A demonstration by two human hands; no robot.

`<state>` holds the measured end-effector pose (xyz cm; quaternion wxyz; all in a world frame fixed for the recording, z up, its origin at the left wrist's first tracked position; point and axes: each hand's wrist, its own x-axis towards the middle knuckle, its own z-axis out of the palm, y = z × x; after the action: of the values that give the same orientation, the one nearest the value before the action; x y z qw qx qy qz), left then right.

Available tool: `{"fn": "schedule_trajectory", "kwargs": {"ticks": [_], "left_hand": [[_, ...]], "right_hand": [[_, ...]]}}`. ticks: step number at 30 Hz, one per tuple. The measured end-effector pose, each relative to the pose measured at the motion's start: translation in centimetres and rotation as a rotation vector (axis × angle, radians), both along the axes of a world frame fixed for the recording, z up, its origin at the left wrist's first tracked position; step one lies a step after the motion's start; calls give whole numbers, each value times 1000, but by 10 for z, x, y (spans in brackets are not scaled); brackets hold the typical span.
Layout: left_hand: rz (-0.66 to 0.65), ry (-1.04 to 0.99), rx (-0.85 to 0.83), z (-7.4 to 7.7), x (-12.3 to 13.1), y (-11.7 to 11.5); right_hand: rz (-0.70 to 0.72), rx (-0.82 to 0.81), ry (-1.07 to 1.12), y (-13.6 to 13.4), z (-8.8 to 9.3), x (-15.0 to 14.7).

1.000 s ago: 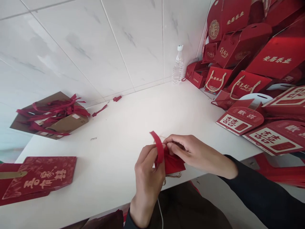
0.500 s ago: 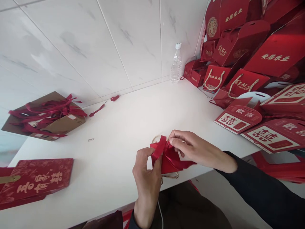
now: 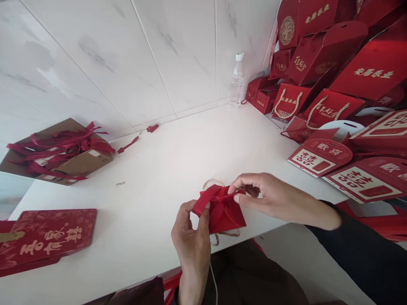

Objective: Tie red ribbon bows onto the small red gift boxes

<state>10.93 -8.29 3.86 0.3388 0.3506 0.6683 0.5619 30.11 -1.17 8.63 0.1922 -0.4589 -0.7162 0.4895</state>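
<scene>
A small red box [image 3: 225,218] with twisted gold cord handles rests at the table's front edge. Red ribbon [image 3: 208,197] crosses its top and gathers in a knot or bow at the middle. My left hand [image 3: 192,231], at the box's left side, pinches one ribbon end between thumb and fingers. On the other side, my right hand [image 3: 260,192] pinches ribbon just right of the knot, its fingertips partly hiding it.
A cardboard box [image 3: 92,163] of dark red ribbons stands at the left of the white table [image 3: 143,220]. Red printed packaging [image 3: 60,231] lies front left. A clear bottle [image 3: 236,84] stands by the wall, beside stacked red gift boxes [image 3: 330,110] at right.
My right hand has moved slightly right, drawing its ribbon sideways. My left hand has shifted a little left with its ribbon end, and the ribbon now spreads wider across the box.
</scene>
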Motion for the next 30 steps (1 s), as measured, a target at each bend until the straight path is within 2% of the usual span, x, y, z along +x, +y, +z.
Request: {"fn": "schedule_trajectory", "kwargs": {"ticks": [3, 9, 14, 19, 23, 25, 28, 30], "left_hand": [[-4, -29, -18, 2, -3, -4], [-36, -101, -78, 8, -7, -14], [-38, -186, -116, 7, -8, -16], [-7, -206, -117, 7, -3, -17], [23, -235, -168, 4, -3, -21], [33, -293, -192, -1, -7, -22], [44, -525, -166, -6, -16, -20], [29, -709, -96, -6, -21, -19]], "right_hand": [[-97, 124, -48, -1, 4, 7], [-89, -169, 45, -1, 4, 18], [-108, -83, 31, 0, 3, 20], [-127, -265, 296, 0, 4, 23], [-240, -159, 135, 0, -5, 34], [-250, -113, 31, 0, -13, 39], [-246, -69, -53, 0, -26, 43], [-278, 54, -105, -2, -33, 43]]}}
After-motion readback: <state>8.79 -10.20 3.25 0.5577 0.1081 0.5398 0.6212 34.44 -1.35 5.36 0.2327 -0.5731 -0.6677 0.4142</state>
